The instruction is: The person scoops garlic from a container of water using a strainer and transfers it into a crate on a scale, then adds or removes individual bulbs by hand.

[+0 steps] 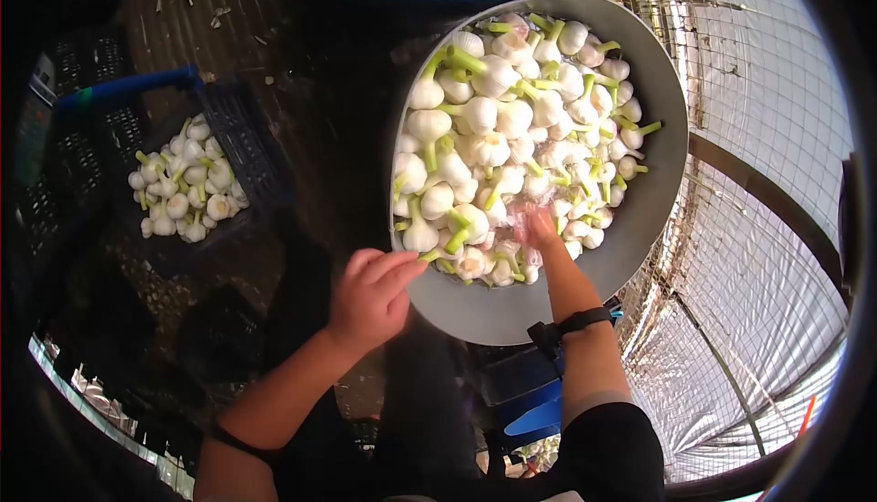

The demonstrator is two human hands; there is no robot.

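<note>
Dark floor (233,41), right hand (538,230) among garlic (496,76)

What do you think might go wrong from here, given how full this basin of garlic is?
The garlic bulbs crowd the basin wall on the picture's left, so a push from the right hand, down among them, might send one over the rim. The black band on the right forearm sits close to the near rim and might snag or get wet if that arm goes deeper.

Mesh wall (767,73): brightest area
Floor (219,22): dim, deep shadow
Garlic (489,148): bright, sl. soft
4 corners: blk, fisheye bend
</note>
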